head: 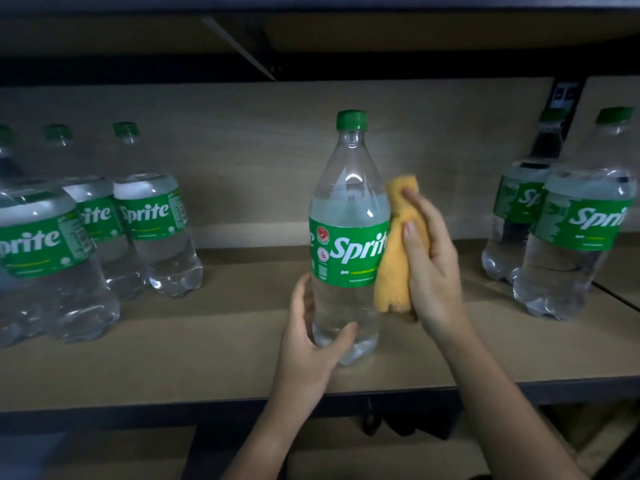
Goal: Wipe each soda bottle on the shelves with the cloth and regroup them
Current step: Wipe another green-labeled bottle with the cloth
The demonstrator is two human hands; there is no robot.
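Note:
A clear Sprite bottle with a green cap and green label stands upright in the middle of the wooden shelf. My left hand grips its lower part, thumb across the front and fingers round the back. My right hand holds a bunched yellow cloth against the bottle's right side, level with the label. Three more Sprite bottles stand grouped at the left, and two Sprite bottles stand at the right.
The upper shelf's underside hangs low over the bottle caps. A wooden back panel closes the rear. The shelf's dark metal front edge runs below my hands, with a lower shelf under it.

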